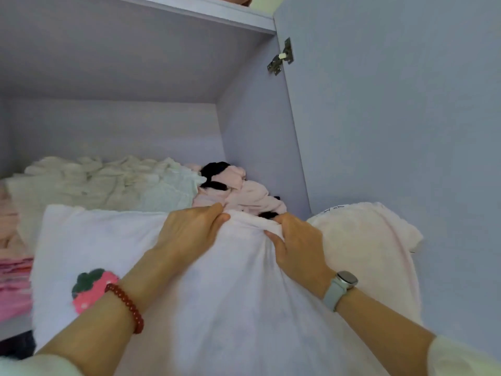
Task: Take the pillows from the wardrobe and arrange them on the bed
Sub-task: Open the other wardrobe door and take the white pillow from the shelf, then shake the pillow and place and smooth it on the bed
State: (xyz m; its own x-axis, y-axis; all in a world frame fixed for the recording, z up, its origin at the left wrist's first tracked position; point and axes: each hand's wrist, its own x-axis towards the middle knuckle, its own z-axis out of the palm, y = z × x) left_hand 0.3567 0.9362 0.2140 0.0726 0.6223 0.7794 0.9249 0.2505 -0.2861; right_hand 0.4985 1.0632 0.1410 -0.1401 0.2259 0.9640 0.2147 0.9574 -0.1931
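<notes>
White pillow [217,308], long axis toward the wardrobe [113,126], far edge bunched in both hands' fingers [217,213].

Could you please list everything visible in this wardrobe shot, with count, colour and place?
pillow: one, white with a pink strawberry patch, front of the shelf, gripped at its top edge by both hands
cream bedding: one crumpled heap, off-white, back left of the shelf
pink and black cloth: one bundle, pale pink with black parts, back right, behind the pillow
fluffy blanket: one, pale pink, right of the pillow
folded pink fabrics: one stack, pink, far left edge
wardrobe door: one, pale lilac, open at right
hinge: one, metal, top of the door
left hand: bunches the pillow's top edge; red bead bracelet on wrist
right hand: pinches the pillow's top edge; grey watch on wrist
</notes>
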